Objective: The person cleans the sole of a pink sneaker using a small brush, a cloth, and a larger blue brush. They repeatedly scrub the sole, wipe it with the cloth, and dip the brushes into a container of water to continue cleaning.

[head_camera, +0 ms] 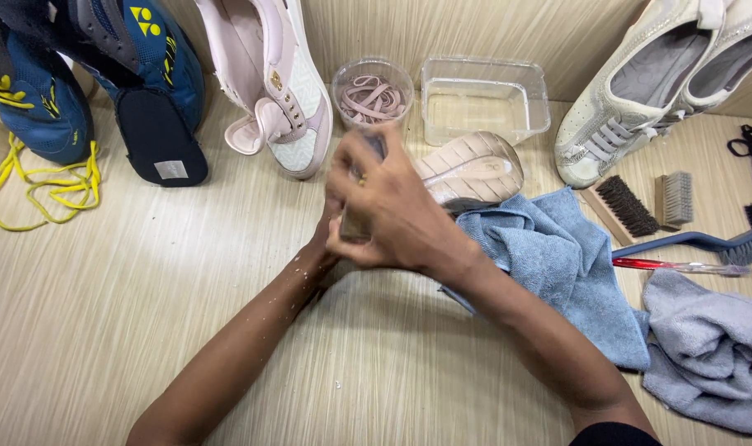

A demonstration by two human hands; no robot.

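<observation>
Wooden worktop (145, 314): both hands, right (392, 211) over left (331, 239), close their grip on a blurred shoe (467, 169); wet fingers could let it slip.

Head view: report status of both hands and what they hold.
Right hand closed over a small dark object, blurred, kind unclear. Left hand mostly hidden beneath it, grip unseen. Blue cloth and shoe sole close behind; nothing in the way.

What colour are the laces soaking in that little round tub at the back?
Pale pink. The laces lie coiled in the clear round tub, best seen in the head view.
</observation>
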